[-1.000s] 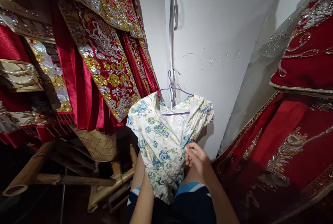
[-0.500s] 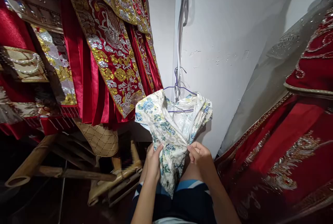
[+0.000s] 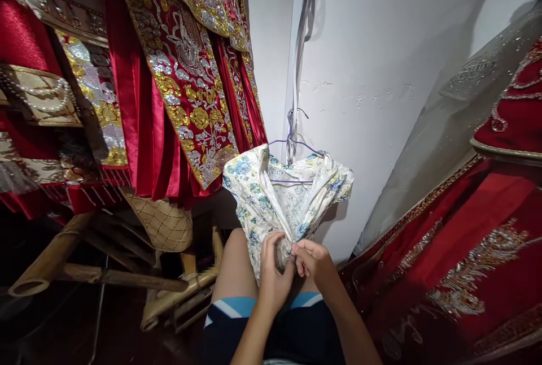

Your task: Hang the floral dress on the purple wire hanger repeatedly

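Observation:
A short-sleeved floral garment (image 3: 254, 207), white with blue flowers and green-yellow leaves, hangs on a purple wire hanger (image 3: 292, 140) before me. Its neckline is open in a deep V, with the inner back showing. At the bottom of the V, my right hand (image 3: 314, 260) pinches the front edge of the cloth. My left hand (image 3: 274, 269) is close beside it, fingers and thumb curled on the cloth at the same spot. Whether a fastener lies between the fingertips is too small to make out. The lower part of the garment is hidden behind my hands.
Red gowns with gold and silver embroidery (image 3: 190, 94) hang on the left. Beneath them stands a bamboo frame (image 3: 122, 276). On the right are another red beaded gown (image 3: 486, 229) and a sheer veil (image 3: 423, 144). A white wall (image 3: 359, 60) rises behind the hanger.
My left hand has moved from the garment's left side inward and right, up to my right hand. The right hand has shifted slightly left, still pinching the edge. The neckline now spreads wider.

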Available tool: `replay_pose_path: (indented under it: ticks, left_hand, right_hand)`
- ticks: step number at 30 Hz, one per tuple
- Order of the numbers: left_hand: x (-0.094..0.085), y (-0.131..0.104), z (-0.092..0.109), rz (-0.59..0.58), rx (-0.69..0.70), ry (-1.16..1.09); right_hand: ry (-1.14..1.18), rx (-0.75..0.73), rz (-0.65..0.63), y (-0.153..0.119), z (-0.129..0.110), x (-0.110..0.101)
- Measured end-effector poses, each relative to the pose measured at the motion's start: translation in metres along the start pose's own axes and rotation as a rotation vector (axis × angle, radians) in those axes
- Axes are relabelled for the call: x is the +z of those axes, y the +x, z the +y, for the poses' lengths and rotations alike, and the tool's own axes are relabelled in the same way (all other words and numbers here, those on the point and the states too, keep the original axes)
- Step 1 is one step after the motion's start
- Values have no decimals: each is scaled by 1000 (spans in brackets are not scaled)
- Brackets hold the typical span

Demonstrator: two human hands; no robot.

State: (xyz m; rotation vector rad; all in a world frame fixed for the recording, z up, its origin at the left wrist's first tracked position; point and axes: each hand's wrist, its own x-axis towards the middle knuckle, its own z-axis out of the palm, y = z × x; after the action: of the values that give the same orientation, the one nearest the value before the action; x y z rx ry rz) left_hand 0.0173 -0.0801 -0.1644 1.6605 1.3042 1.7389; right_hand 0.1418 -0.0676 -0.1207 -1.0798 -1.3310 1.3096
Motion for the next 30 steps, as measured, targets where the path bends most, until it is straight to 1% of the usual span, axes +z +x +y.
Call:
replay_pose_path:
  ticks: [2, 4, 6, 9, 12, 14, 17, 20, 22, 24, 26, 28, 29, 30]
  left_hand:
    - [7, -4, 2, -77, -50, -59]
    - [10, -4, 3, -97, -83, -92]
    - [9, -2, 5, -111, -70, -88]
    - [6, 3, 6, -139, -11, -40]
    - [7, 4, 2, -136, 25, 23]
    - [11, 3, -2, -141, 28, 47]
    - [20, 1, -5, -175, 24, 75]
    - [29, -2, -8, -218, 25, 103]
    - [30, -5, -10, -271, 22, 84]
    - [24, -5, -12, -343, 11, 48]
    - [12, 4, -10, -445, -5, 41]
    - [-3, 25, -1, -539, -2, 64]
    - [-11, 40, 8, -572, 29, 72]
    - [-18, 58, 19, -543, 67, 78]
  right_hand:
    - [50, 29, -45, -1, -6, 4]
    - [73, 34, -65, 0, -12, 4]
    - [77, 19, -65, 3, -17, 3]
    - [84, -1, -22, 13, -25, -1]
    - [90, -38, 45, 33, -40, -4]
    - [107, -99, 83, 50, -56, -4]
    - [162, -176, 134, 81, -86, -5]
    - [237, -203, 171, 108, -119, -7]
    - [300, -208, 195, 120, -136, -10]
    - [345, -214, 210, 124, -147, -12]
    - [347, -235, 193, 123, -151, -13]
    - [315, -275, 145, 118, -149, -14]
    - [296, -293, 126, 115, -148, -13]
    - [278, -307, 114, 112, -145, -13]
